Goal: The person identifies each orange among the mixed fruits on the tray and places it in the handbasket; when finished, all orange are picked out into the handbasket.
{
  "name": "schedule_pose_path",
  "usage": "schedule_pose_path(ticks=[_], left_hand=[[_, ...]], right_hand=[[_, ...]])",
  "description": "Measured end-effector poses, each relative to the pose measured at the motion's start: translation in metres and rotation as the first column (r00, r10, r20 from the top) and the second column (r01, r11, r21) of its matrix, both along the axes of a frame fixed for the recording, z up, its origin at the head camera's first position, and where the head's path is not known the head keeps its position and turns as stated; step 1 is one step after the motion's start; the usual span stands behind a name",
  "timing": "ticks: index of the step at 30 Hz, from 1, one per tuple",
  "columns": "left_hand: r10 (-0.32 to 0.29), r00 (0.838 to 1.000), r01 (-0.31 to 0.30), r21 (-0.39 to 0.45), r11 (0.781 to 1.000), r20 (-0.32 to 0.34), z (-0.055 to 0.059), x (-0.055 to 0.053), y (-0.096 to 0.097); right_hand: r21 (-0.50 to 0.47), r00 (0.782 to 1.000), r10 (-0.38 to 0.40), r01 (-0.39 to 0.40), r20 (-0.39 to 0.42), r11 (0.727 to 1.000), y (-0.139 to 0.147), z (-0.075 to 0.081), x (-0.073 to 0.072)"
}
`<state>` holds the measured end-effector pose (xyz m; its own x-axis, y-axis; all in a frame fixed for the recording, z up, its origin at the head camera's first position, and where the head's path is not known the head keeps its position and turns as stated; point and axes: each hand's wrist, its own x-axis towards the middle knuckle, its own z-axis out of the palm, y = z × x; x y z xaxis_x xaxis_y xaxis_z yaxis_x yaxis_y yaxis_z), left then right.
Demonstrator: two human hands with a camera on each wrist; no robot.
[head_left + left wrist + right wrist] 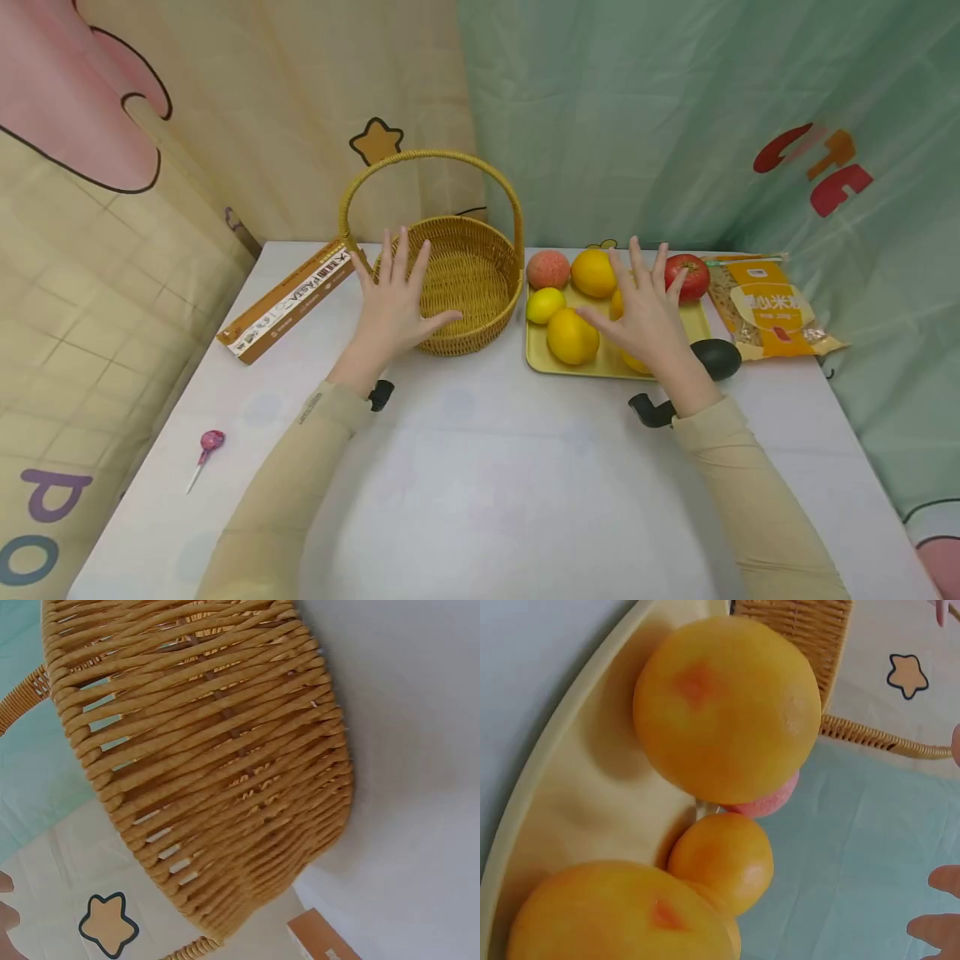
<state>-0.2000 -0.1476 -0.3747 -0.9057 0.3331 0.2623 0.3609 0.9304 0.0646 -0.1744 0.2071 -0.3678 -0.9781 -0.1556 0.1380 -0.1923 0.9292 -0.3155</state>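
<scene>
Fingers spread wide, my left hand (393, 304) is held in front of the woven basket (480, 335), which has a tall arched handle. In the left wrist view the basket wall (217, 750) fills much of the picture. My right hand (641, 321), also spread and holding nothing, is over the yellow tray (543, 362), hiding part of its fruit. On the tray are a yellow lemon (546, 306), a pinkish peach-like fruit (548, 269), several orange-yellow fruits (573, 337) and a red round fruit (688, 277). Two fingers (937, 930) show at the right wrist view's edge.
A pasta box (288, 304) lies left of the basket, and a wrapped lollipop (212, 440) nearer the table's left edge. A dark green avocado-like fruit (716, 359) is at the tray's right front corner, beside a grain bag (776, 308). Curtains (637, 125) hang behind the table.
</scene>
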Motion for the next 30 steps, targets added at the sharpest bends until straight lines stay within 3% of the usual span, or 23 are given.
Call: schedule_pose_path(ticks=[5,9,14,18,22,27,30], left_hand=[[-0.012,1.0,0.012,0.055,0.998,-0.004,-0.005,0.005,-0.011],[-0.015,0.995,0.032,0.169,0.985,-0.1,-0.01,0.008,-0.023],[0.047,0.968,0.042,0.346,0.937,-0.246,-0.017,0.009,-0.038],[0.107,0.953,0.033,0.452,0.891,-0.282,-0.023,0.005,-0.051],[0.179,0.966,-0.041,0.579,0.814,-0.184,-0.027,0.001,-0.062],[0.243,0.969,-0.192,0.723,0.664,0.035,-0.027,-0.007,-0.069],[0.196,0.971,-0.224,0.806,0.548,0.137,-0.027,-0.016,-0.069]], right_hand=[[-0.024,1.0,0.025,-0.025,0.004,0.999,-0.007,-0.007,0.002],[-0.038,0.998,0.056,-0.055,0.021,0.998,-0.014,-0.015,0.004],[-0.136,0.994,0.084,-0.073,0.077,0.988,-0.023,-0.026,0.007],[-0.21,0.988,0.093,-0.066,0.122,0.975,-0.028,-0.034,0.008],[-0.244,0.984,0.089,-0.049,0.154,0.968,-0.033,-0.041,0.01],[-0.264,0.983,0.049,-0.001,0.176,0.964,-0.037,-0.049,0.013],[-0.294,0.983,0.01,0.045,0.183,0.955,-0.038,-0.054,0.013]])
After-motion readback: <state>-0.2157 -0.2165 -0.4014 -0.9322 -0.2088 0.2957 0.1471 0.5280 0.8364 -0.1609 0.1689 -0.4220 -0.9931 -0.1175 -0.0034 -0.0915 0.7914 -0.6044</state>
